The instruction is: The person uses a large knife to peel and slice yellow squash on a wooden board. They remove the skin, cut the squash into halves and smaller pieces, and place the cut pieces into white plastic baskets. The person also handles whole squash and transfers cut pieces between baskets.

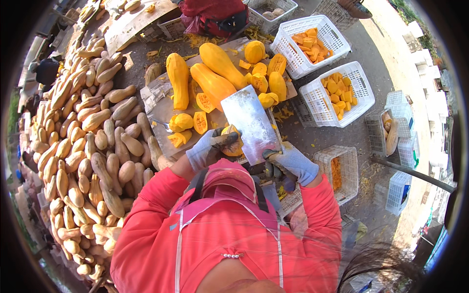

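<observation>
In a grey-blue glove, my left hand (pixel 216 145) grips a piece of orange squash (pixel 233 146) near the front edge of the work board (pixel 161 135). My gloved right hand (pixel 289 161) holds a wide metal cleaver (pixel 252 122), its blade angled up and away beside the piece. The cleaver's handle is hidden in the fingers. Beyond the blade lie several whole peeled squashes (pixel 212 86). Cut halves with seeds showing (pixel 204 102) rest among them, and smaller chunks (pixel 180 139) sit by my left hand. A metal utensil (pixel 163 124) lies at the board's left edge.
A large heap of unpeeled squashes (pixel 99 146) spreads along the left. White plastic crates of orange pieces stand right: one far (pixel 311 44), one nearer (pixel 339 93), another (pixel 337 175) by my right elbow. A person in red (pixel 216 16) is across the board. A dark bar (pixel 414 174) juts in from the right.
</observation>
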`<state>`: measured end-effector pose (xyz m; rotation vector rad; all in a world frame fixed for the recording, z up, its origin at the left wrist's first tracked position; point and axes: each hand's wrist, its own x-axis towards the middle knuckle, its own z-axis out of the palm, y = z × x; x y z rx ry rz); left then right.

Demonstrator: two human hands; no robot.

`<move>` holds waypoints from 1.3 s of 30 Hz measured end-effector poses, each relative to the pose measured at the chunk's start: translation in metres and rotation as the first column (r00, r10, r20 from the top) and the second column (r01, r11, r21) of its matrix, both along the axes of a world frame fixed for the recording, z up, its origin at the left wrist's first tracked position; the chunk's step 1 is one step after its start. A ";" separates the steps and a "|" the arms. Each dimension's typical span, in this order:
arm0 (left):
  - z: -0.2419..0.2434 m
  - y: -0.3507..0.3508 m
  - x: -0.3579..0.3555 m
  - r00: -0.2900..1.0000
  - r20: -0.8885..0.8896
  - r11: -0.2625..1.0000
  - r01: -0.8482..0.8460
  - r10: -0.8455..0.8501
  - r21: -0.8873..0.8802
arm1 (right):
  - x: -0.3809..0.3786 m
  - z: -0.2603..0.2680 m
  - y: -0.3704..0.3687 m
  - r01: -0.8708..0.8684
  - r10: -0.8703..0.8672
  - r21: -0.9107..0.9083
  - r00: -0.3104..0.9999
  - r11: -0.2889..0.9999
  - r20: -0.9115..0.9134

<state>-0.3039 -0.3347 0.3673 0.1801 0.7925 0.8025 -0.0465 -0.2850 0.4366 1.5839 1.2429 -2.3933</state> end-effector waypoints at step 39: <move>-0.024 0.009 0.043 0.727 0.523 0.887 -0.439 0.446 -0.146 | -0.055 -0.037 -0.087 -0.455 0.073 0.881 0.890 0.127 0.450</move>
